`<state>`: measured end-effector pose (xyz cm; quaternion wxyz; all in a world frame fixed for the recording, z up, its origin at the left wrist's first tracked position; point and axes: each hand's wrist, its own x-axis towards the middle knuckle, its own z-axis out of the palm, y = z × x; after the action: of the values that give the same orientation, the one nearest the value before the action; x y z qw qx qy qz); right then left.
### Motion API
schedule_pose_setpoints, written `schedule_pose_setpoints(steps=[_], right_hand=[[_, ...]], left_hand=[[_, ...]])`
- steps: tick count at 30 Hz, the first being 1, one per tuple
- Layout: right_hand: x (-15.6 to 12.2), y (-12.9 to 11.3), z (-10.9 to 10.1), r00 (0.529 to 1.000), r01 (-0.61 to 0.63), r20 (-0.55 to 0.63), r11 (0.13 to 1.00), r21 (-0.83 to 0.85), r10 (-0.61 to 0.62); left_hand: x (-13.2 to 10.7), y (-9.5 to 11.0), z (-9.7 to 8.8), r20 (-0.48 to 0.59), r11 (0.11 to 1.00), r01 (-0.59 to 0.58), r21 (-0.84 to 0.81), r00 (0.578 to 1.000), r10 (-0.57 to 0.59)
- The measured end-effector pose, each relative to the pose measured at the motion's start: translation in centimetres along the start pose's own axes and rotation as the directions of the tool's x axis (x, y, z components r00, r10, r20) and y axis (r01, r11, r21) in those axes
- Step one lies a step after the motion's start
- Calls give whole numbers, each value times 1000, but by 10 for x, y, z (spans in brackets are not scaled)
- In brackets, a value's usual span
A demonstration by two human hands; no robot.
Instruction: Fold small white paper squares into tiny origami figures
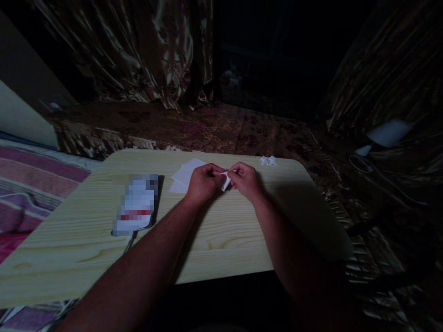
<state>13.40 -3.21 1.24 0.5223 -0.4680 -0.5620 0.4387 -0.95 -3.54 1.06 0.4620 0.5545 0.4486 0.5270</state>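
Note:
My left hand and my right hand meet over the middle of a light wooden table. Both pinch a small folded piece of white paper between their fingertips. Just behind my left hand lie a few flat white paper sheets. A small folded white paper piece rests near the table's far edge, to the right of my hands.
A phone with a lit screen lies on the table's left part, a cable trailing from its near end. Patterned dark fabric surrounds the table. A striped cloth is at the left. A white object and cord lie at the right.

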Motion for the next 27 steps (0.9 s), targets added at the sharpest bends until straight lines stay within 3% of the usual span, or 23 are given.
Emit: schedule_pose_setpoints(steps=[3,9,27], right_hand=[[0,-1,0,1000,-10,11,995,103,9],[3,4,-5,986,-105,155,963,249,67],[2,2,-3,992,-102,104,957,270,76]], left_hand=[[0,2,0,-37,999,-12,-39,999,10],[1,4,0,-119,997,-13,-76,993,4],[1,6,0,-136,991,5,-134,990,-23]])
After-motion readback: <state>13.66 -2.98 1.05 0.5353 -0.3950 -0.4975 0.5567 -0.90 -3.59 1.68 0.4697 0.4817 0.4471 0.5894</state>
